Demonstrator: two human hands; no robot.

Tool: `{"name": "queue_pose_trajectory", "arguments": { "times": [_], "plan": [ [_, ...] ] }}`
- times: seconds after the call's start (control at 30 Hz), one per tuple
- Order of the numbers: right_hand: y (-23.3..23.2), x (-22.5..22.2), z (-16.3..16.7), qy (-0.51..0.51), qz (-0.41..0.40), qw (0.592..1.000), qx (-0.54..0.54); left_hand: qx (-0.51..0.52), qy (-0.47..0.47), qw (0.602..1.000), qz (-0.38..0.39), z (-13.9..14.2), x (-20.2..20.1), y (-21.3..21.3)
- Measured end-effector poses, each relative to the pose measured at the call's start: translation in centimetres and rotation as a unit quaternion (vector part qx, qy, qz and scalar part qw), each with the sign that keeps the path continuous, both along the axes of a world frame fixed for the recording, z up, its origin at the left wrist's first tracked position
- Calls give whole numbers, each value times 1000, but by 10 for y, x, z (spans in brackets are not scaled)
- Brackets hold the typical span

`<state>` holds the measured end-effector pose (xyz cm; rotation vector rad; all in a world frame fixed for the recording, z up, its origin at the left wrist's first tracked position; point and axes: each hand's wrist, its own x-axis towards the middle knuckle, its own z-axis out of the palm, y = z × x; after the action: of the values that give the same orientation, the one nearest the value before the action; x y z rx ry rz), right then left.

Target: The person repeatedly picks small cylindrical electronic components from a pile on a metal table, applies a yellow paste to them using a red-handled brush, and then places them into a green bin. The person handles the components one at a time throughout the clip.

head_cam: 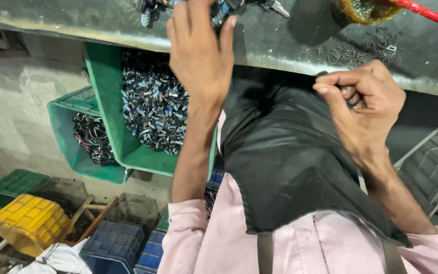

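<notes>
A cluster of small black and blue parts [224,9] is lain on the dark table [280,40], at the very top of the view, and is covered by the fingers of the left hand [198,56]. That hand is stretched forward with its back to the camera and its fingers spread loosely over the parts; whether anything is actually clamped under them cannot be told, since the fingertips are cut by the frame edge.

The right hand [366,109] is held well apart from the left one, at the near edge of the table. Its fingers are curled inward into a loose fist and its thumb is laid across them; something small and dark is glimpsed inside the curl, but what it is cannot be made out.

Beyond the right hand, a scatter of tiny dark metal pieces [353,50] is seen on the table, and farther off a round amber container [363,10] with a red rod [432,15] beside it.

Between the two hands a black apron [285,152] is worn over a pink shirt [219,243].

Below the left hand, under the table, a green bin [107,101] filled with small black and blue components is tilted, with a second green bin [62,122] holding dark wired parts just beside it. Lower still, a yellow crate [26,223] and blue crates [117,243] are stood on the floor.
</notes>
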<state>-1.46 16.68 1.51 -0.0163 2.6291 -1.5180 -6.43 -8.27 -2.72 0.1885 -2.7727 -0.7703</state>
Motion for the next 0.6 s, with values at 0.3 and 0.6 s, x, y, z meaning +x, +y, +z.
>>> {"name": "queue_pose_trajectory", "arguments": {
  "times": [0.3, 0.6],
  "plan": [
    [16, 12, -3, -51, 28, 997, -56, 171, -25, 984, -47, 14, 15, -8],
    [4, 8, -4, -206, -14, 966, -153, 488, -43, 872, 4, 27, 15, -22]
  ]
}}
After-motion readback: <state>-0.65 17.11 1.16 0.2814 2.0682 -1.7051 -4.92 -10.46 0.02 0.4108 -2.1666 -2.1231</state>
